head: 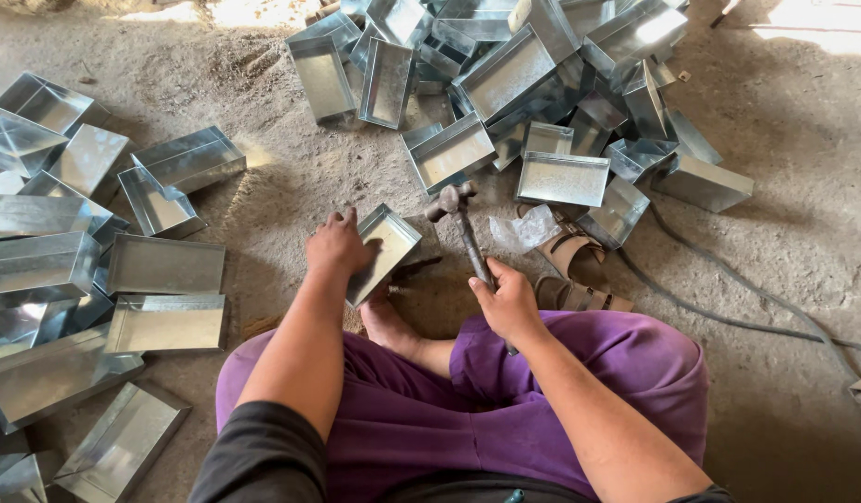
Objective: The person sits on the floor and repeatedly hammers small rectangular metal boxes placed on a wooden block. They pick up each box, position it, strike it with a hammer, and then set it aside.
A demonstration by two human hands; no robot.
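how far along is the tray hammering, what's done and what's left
Done is hard to judge: shaped metal trays lie in a left group and a big pile ahead, with no telling which are finished. In hand: the left hand props one tray on edge, the right hand holds a hammer.

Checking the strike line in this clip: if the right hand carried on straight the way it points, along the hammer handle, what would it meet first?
The right hand points up and slightly left along the hammer. Past the hammer's head, the first thing looks like the open metal tray at the pile's edge, though depth is unclear.
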